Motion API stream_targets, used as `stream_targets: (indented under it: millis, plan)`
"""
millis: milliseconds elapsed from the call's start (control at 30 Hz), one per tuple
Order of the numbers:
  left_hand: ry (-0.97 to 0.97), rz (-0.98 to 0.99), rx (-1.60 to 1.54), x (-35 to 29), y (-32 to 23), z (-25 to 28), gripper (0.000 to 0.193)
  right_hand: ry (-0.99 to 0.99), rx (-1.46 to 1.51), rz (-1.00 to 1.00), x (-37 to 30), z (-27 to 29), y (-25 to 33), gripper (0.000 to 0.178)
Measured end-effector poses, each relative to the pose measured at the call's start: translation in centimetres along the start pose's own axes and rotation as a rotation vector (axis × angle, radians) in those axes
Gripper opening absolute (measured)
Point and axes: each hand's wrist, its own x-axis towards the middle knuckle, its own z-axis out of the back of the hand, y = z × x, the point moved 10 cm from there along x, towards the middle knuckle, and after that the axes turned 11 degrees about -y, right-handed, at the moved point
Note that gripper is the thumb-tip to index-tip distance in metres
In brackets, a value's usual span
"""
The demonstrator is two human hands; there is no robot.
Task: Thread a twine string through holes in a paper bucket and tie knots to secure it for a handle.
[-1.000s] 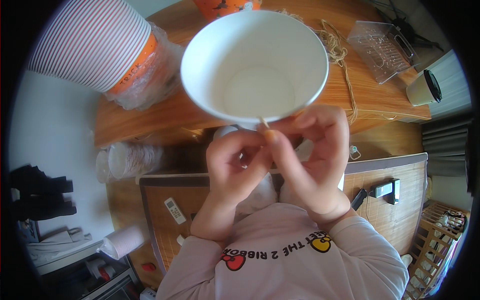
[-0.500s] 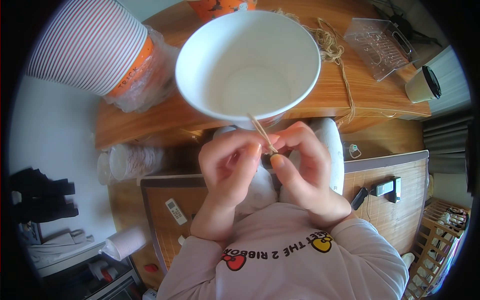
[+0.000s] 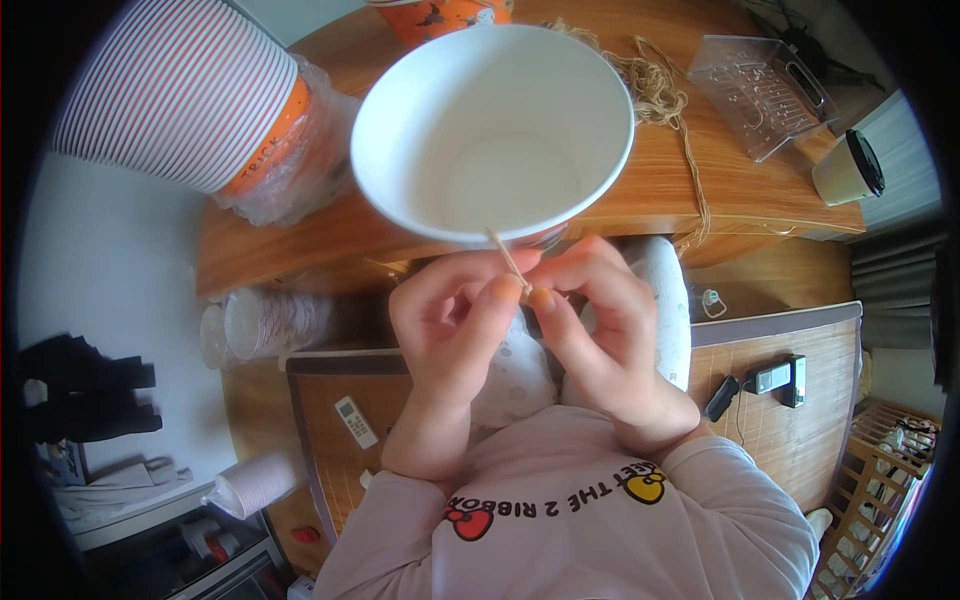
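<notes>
A short loop of tan twine rises from between my fingertips and lies close to the rim of a big white paper bucket. My left hand pinches the twine's lower end between thumb and index finger. From the other side, my right hand pinches the same spot, where a small knot shows between the two thumbnails. Both hands are in front of the bucket, above my lap. The bucket's open mouth tilts toward me, and nothing shows inside it. My fingers hide the ends of the twine.
A tall stack of orange-and-white paper buckets in plastic wrap leans at the left. On the wooden table are another orange bucket, tangled twine, a clear plastic holder and a lidded cup.
My hands have shifted slightly left, and the thumbs have come closer together at the knot. A dark bit seen by the right thumb before is now out of sight.
</notes>
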Motion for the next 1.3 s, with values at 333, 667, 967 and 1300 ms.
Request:
stream_targets:
  millis: [333,667,967,1300]
  plan:
    - [-0.054,0.075,0.046,0.2,0.2,0.2,0.012,0.005,0.004,0.063,0.0,0.2,0.1,0.011]
    - [0.027,0.282,0.03,-0.1,1.3,0.4,0.013,0.136,0.269,-0.215,-1.6,-1.2,-3.1,0.011]
    - [0.084,0.221,0.033,-1.5,1.3,0.1,0.017,0.188,0.28,-0.277,-2.5,-0.9,-3.6,0.011]
    - [0.057,0.447,-0.266,-1.3,3.9,0.4,0.026,0.254,0.081,0.142,-2.1,-0.9,-0.1,0.014]
